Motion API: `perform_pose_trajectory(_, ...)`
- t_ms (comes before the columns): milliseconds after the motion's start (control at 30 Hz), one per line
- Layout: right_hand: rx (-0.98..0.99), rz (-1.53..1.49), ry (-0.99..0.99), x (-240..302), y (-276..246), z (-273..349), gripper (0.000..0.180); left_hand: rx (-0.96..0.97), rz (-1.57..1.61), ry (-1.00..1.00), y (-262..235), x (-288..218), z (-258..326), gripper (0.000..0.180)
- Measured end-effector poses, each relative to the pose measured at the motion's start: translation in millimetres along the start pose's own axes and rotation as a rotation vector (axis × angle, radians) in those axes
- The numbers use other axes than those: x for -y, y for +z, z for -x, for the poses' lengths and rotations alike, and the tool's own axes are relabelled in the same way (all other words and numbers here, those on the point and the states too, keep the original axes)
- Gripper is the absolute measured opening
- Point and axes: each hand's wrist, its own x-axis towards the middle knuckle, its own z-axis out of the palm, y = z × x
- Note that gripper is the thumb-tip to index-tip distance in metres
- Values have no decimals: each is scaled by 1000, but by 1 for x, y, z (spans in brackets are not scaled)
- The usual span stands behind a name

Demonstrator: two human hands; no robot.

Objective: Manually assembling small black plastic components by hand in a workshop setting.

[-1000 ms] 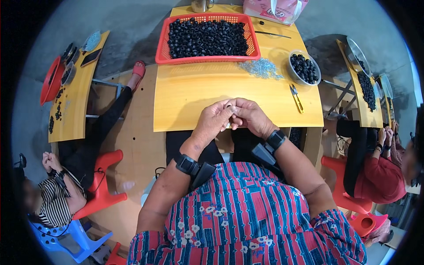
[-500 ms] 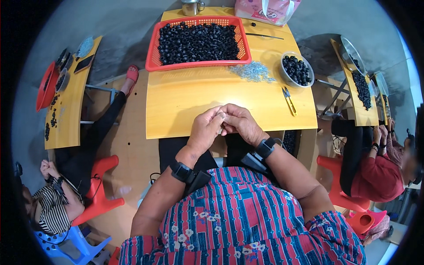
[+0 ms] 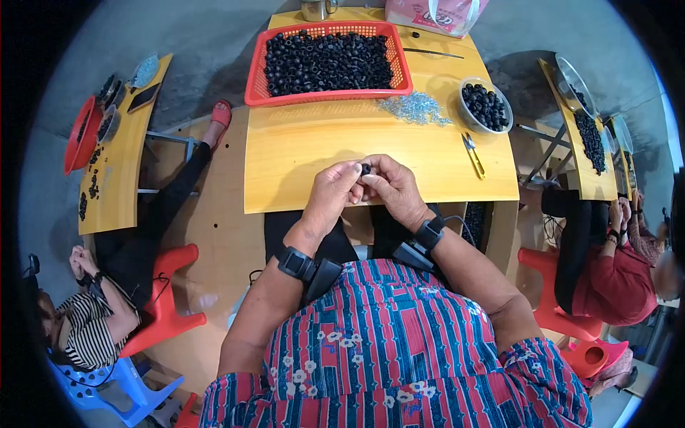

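Since the earlier frame the two hands have stayed pressed together over the near edge of the worktop (image 3: 314,153), though the view has shifted so that they sit slightly lower and more central. The left hand (image 3: 330,194) and the right hand (image 3: 392,187) meet at the fingertips, both closed in a pinch on a small black ring (image 3: 365,169) held between them just above the yellow surface. Each wrist carries a black band. At the far side of the worktop stands a red basket (image 3: 255,91) heaped with black rings, well apart from the hands. To its right lies a scatter of small silvery bits (image 3: 414,108), and just beside that a clear bowl (image 3: 505,114) with more black rings. A pair of yellow-handled snips (image 3: 472,153) lies near the right edge. Other people sit at neighbouring worktops on either side.
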Motion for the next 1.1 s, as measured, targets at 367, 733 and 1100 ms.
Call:
perform_pose_trajectory(367, -70, 331, -203, 1, 1, -3, 19, 31, 142, -43, -8, -3, -3, 22)
perform_pose_trajectory(733, -91, 496, -318, 12, 5, -3, 23, 102, 274, -99, -19, -6, -2, 26)
perform_pose_trajectory(1100, -69, 543, -333, 11, 3, -4, 24, 111, 298, -104, -19, -7, -1, 29)
